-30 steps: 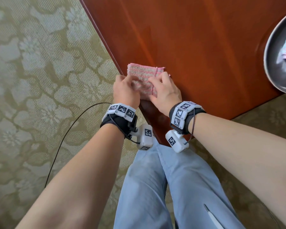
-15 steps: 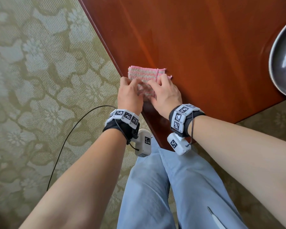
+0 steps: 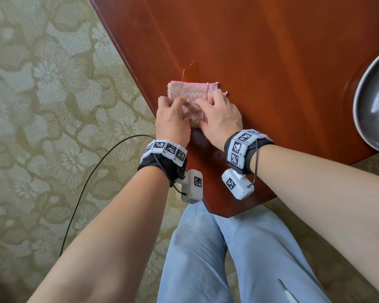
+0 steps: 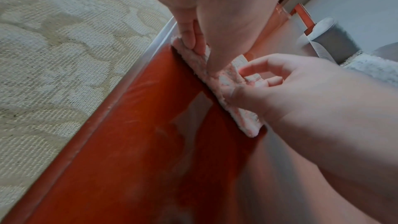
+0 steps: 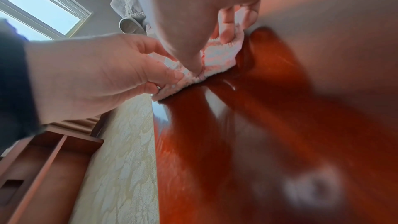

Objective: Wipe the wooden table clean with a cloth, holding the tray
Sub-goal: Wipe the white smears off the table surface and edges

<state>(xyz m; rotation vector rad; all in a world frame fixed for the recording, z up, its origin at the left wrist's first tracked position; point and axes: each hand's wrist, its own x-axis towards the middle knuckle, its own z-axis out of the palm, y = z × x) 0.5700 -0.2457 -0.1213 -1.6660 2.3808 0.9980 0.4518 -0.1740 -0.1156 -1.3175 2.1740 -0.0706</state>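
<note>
A folded pink-and-white striped cloth [image 3: 190, 91] lies on the red-brown wooden table [image 3: 271, 62], close to its left edge. My left hand [image 3: 171, 106] grips the cloth's near left part with curled fingers. My right hand [image 3: 219, 110] grips its near right part, thumb pressed down on it. In the left wrist view the right hand [image 4: 269, 77] pinches a fold of the cloth [image 4: 228, 81]. The right wrist view shows the left hand [image 5: 155, 71] pinching the cloth's [image 5: 219, 57] edge. A grey metal tray [image 3: 368, 101] sits at the table's right side, untouched.
A wet patch [image 3: 190, 71] shines on the wood just beyond the cloth. Something pinkish lies in the tray. Patterned carpet [image 3: 42, 106] with a black cable [image 3: 92, 178] is to the left. My legs in jeans [image 3: 206, 259] stand at the table's near corner.
Both hands stay on the cloth in nearly the same spot. A wet patch now shows past the cloth's far edge.
</note>
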